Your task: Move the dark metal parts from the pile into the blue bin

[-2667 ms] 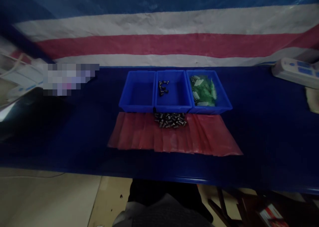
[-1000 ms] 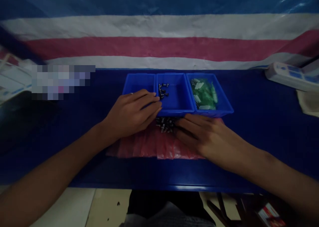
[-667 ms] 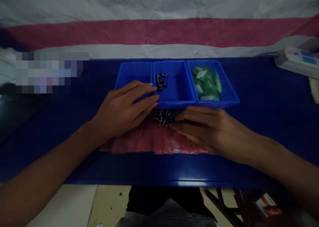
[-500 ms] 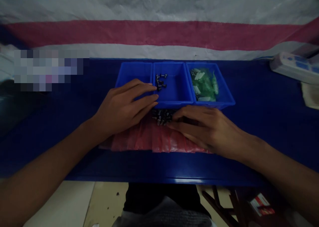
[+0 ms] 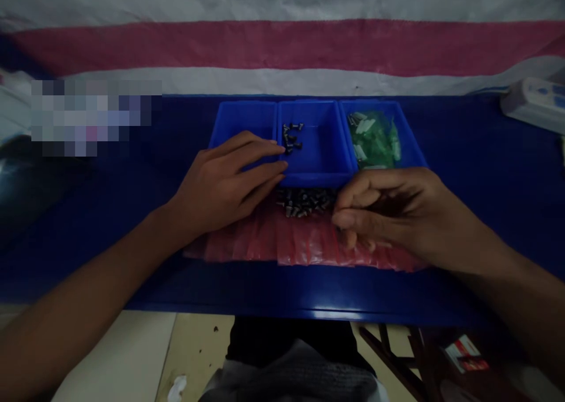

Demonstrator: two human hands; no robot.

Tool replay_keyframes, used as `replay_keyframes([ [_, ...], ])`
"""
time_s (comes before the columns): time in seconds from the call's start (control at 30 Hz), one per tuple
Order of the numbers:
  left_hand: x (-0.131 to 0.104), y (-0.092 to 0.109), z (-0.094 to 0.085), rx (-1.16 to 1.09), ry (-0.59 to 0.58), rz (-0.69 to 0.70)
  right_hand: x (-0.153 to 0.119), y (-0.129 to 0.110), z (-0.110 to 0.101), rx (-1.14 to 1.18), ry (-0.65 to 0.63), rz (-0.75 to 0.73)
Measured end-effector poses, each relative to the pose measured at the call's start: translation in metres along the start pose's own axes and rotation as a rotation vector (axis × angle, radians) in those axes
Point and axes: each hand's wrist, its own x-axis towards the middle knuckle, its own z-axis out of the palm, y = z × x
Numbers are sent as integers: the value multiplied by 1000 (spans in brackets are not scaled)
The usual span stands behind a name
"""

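My left hand (image 5: 232, 178) lies with its fingers stretched out over the front of the left blue bin (image 5: 249, 109), fingertips at the wall beside the middle blue bin (image 5: 324, 146). A few dark screws (image 5: 291, 137) lie in that middle bin. In front of it is a pile of dark screws (image 5: 306, 202), on or against a row of red plastic bags (image 5: 291, 246). To the right of the pile, my right hand (image 5: 388, 213) is raised, thumb and forefinger pinched together. What is between the fingertips is too dark and small to make out.
Green plastic bags with pale pieces (image 5: 375, 140) fill part of the right blue bin (image 5: 408, 137). A white power strip (image 5: 532, 108) stands at the far right of the blue table (image 5: 247, 287). A striped sheet (image 5: 282, 46) hangs behind. A blurred-out patch covers the left.
My right hand has drawn back to the right from the screw pile, its thumb and forefinger pinched. More of the pile shows. My left hand stays at the bins; the view has shifted slightly.
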Motion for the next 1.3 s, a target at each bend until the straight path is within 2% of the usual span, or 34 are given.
replay_keyframes([
  [0.13,0,0,0,5,34,16,0,1,-2,113,125,-49],
  [0.2,0,1,0,16,21,8,-1,0,-1,64,132,-106],
  [0.3,0,1,0,19,11,0,-3,2,0,-353,134,-262],
  [0.4,1,1,0,-6,29,8,-2,11,0,-925,12,-504],
  [0.43,1,1,1,-18,32,9,-2,15,0,-1060,-46,-563],
  [0.5,2,0,1,-29,36,12,0,22,0,-1179,-103,-628],
  [0.6,3,-1,1,-8,36,21,2,28,1,-1142,-95,-677],
  [0.77,2,-2,0,18,53,46,2,29,0,-1165,-134,-658],
  [0.97,0,-2,-1,116,12,73,4,27,-1,-1220,-169,-713],
  [1.13,-1,-1,-1,110,-18,60,5,29,1,-1251,-121,-719],
  [1.23,-1,-1,-1,92,-18,54,3,26,5,-1074,-60,-679],
  [1.3,-1,-2,-2,86,-16,60,1,21,8,-841,4,-566],
])
